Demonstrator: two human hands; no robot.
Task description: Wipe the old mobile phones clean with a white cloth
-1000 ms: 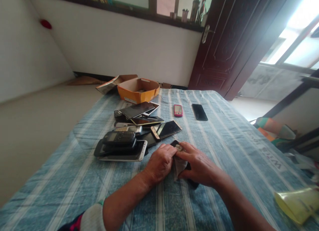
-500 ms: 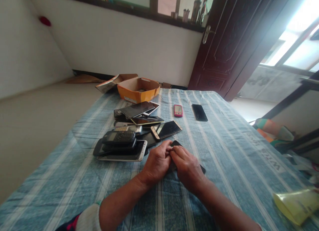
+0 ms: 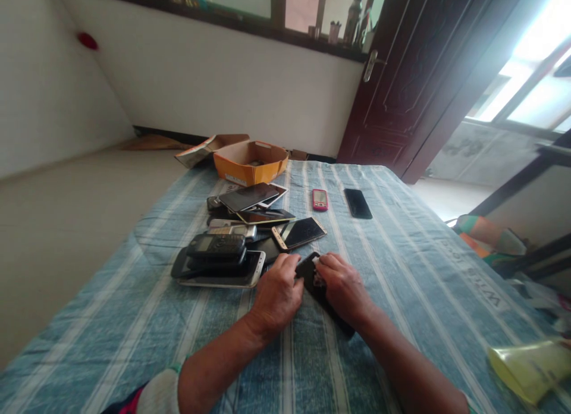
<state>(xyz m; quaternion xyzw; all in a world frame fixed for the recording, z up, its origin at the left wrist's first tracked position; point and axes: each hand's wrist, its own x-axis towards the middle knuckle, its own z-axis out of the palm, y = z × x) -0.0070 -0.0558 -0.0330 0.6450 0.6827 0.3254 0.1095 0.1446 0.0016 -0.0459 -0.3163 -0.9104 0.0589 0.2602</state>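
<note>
Black phone [image 3: 332, 310] lies aslant on the blue striped cloth [image 3: 250, 366], its middle covered by the right hand [image 3: 344, 286]. That hand's grip has fingers bunched together, pinching a crumpled white wipe [image 3: 317, 276] against the phone; most of the wipe is hidden, so its full shape cannot be told. The left hand [image 3: 277, 292] pinches the phone's far left corner, thumb and curled fingers slightly parted around it; the exact fingertip contact is hard to make out. Just beyond the left grip is a gold-edged phone [image 3: 300, 233]; left of that grip, overlapping phones [image 3: 218, 245] partly hide one another. Farther beyond the grips sit a pink phone [image 3: 320, 200] and an orange box [image 3: 250, 171], its contents unclear.
</note>
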